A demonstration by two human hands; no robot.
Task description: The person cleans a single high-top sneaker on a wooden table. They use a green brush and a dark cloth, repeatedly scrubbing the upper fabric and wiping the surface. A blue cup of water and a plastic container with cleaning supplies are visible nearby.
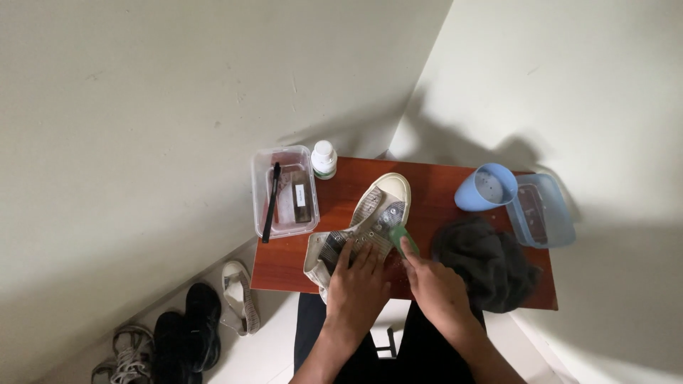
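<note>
A patterned canvas sneaker with a white toe cap lies on a small reddish wooden table. My left hand presses flat on the shoe's heel end, fingers spread over the eyelets. My right hand grips a green brush whose head rests against the side of the sneaker near its middle.
A clear plastic box holding a black brush and a small bar stands at the table's left, a white bottle behind it. A blue cup, a blue lid and a dark cloth lie right. Shoes sit on the floor.
</note>
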